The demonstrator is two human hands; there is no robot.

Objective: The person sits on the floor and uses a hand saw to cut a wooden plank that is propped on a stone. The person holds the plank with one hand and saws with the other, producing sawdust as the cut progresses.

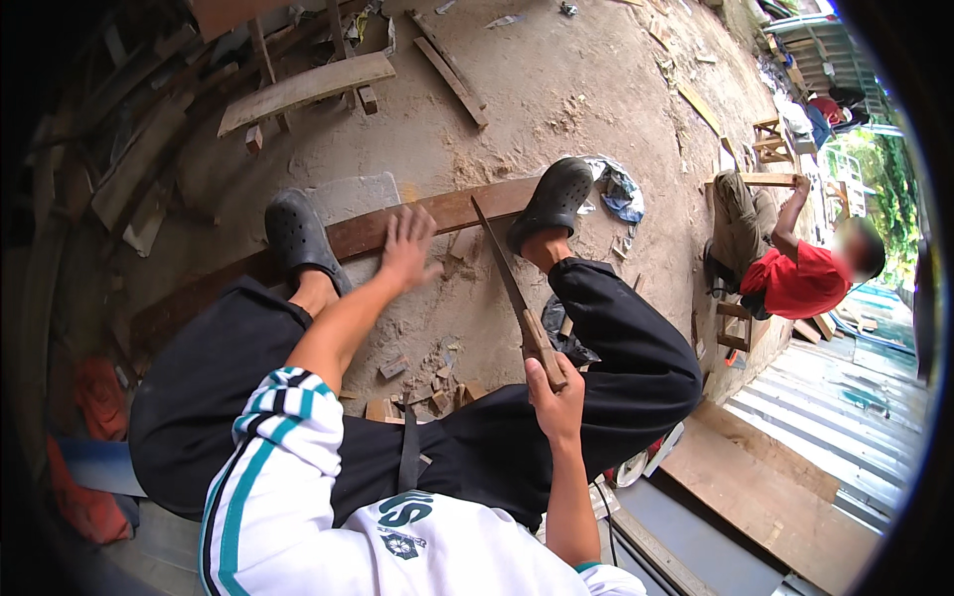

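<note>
My right hand (pixel 557 399) is wrapped round the wooden handle of a handsaw (pixel 505 266). The dark, narrow blade slants up and to the left, its tip over a long brown wooden board (pixel 363 234). That board runs across the ground, with a dark clog (pixel 298 230) on my left foot and another clog (pixel 556 199) on my right foot on or against it. My left hand (pixel 405 248) is at the board's near edge, slightly blurred, fingers spread and holding nothing. Whether it touches the wood I cannot tell.
Wood offcuts (pixel 437 392) lie between my legs. A wooden bench (pixel 308 91) and stacked planks (pixel 139 184) stand at the left, with loose strips (pixel 449 81) ahead. A crumpled cloth or bag (pixel 621 189) lies beside my right foot. At the right sits a person in a red shirt (pixel 800 283), holding wood.
</note>
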